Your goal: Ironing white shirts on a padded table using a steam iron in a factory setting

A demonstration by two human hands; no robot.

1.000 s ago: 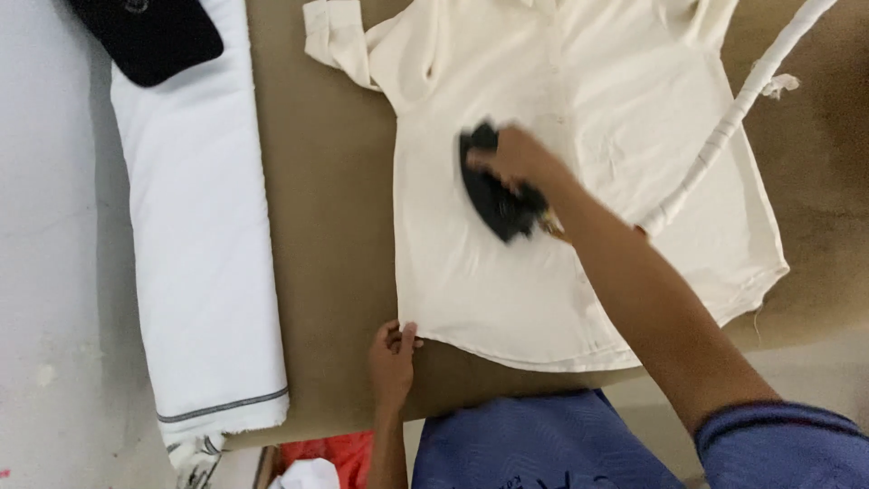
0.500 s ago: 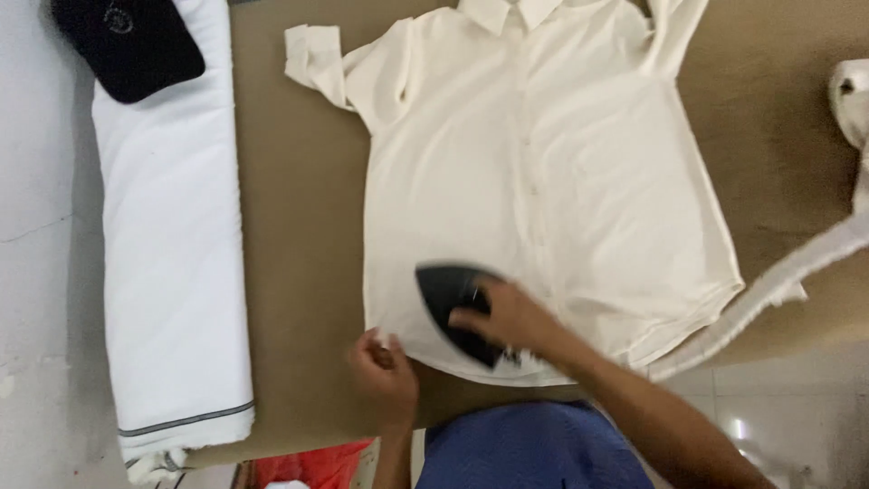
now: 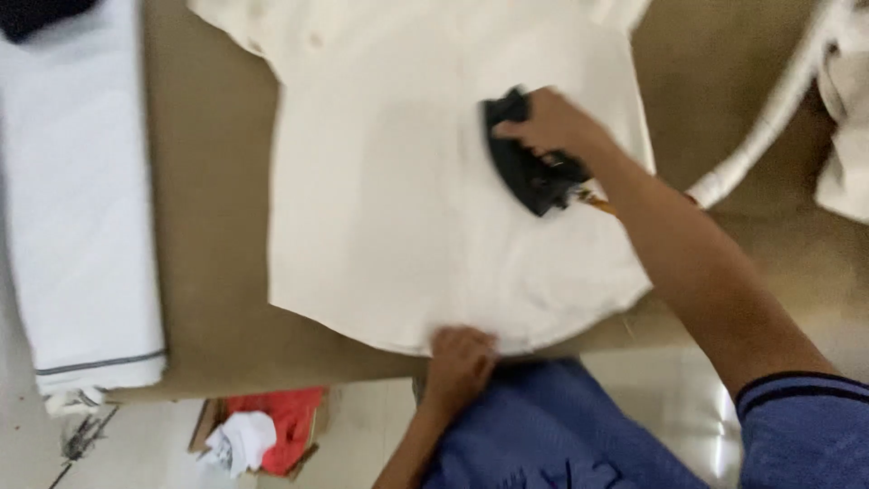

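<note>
A cream shirt (image 3: 407,199) lies spread flat on the brown padded table (image 3: 213,272). My right hand (image 3: 552,122) grips a black iron (image 3: 525,167) that rests on the shirt's right half. A white cord (image 3: 769,109) runs from the iron up to the right. My left hand (image 3: 462,358) pinches the shirt's lower hem at the near table edge.
A folded white cloth with a dark stripe (image 3: 77,217) lies along the table's left side, with a black object (image 3: 41,11) at its far end. More pale fabric (image 3: 846,118) sits at the right edge. On the floor below is a box with red and white cloth (image 3: 262,430).
The iron has moved from the shirt's lower hem up and to the right across the shirt. My left hand stays at the hem. The view has shifted closer.
</note>
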